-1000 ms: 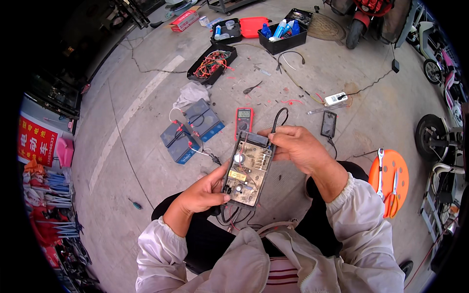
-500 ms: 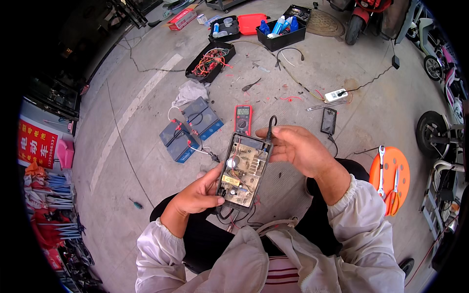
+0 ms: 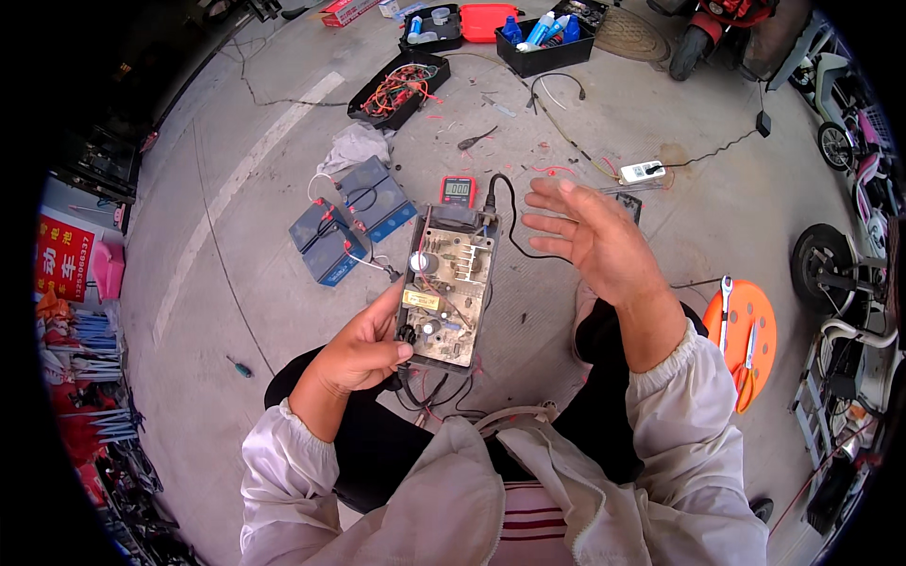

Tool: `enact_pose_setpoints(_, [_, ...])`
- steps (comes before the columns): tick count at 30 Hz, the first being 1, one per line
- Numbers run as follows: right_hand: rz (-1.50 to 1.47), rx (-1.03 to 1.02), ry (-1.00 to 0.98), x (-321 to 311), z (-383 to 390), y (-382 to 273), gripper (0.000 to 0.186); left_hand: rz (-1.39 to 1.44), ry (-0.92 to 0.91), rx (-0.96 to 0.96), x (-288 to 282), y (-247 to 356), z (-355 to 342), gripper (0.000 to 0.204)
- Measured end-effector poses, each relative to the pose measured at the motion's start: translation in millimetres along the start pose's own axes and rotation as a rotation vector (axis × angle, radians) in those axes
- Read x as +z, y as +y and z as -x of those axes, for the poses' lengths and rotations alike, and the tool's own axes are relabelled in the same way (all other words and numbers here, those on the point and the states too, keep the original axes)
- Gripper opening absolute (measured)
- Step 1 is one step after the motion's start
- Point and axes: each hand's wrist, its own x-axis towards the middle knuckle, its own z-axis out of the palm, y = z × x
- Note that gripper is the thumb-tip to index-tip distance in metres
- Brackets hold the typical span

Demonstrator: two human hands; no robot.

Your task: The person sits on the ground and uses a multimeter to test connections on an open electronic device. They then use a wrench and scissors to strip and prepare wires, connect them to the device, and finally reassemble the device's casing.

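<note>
An opened battery charger (image 3: 451, 311), its dusty circuit board bare in a black case, is held in my left hand (image 3: 357, 349). The left thumb presses on the near left corner, while the fingers go under the case. A black cable (image 3: 514, 212) leaves the charger's far right corner. Apart from the case, my right hand (image 3: 587, 226) is raised to the right with spread fingers and nothing in them. Just beyond the charger, a red multimeter (image 3: 459, 191) lies partly hidden. Linked blue batteries (image 3: 376, 200) rest on the ground to the left.
Farther off stand a black tray of tangled leads (image 3: 398, 91) and a box of bottles (image 3: 545, 58). A white power strip (image 3: 643, 172) lies to the right. An orange stool (image 3: 744, 330) carries a wrench (image 3: 725, 311) and scissors (image 3: 749, 358). A screwdriver (image 3: 240, 367) lies at left.
My right hand has let go of the charger's cable corner and opened, lifting away to the right. The charger has shifted slightly left in my left hand, covering more of the multimeter.
</note>
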Motion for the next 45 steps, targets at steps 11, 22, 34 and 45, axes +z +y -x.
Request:
enact_pose_setpoints(11, [0.252, 0.038, 0.856, -257.9, -54.8, -57.2, 0.024, 0.153, 0.256, 0.200, -6.8, 3.3, 9.3, 0.082])
enact_pose_setpoints(22, [1.227, 0.442, 0.698, -420.5, -115.2, 126.0, 0.056, 0.275, 0.344, 0.145, -7.8, -3.5, -47.4, 0.064])
enact_pose_setpoints(34, [1.304, 0.327, 1.108, -380.7, -181.3, 232.2, 0.101, 0.112, 0.607, 0.059, -9.0, -20.5, -87.5, 0.070])
enact_pose_setpoints(45, [0.499, -0.555, 0.637, -238.3, -84.1, 65.9, 0.074, 0.217, 0.326, 0.109, 24.8, -13.4, -78.8, 0.065])
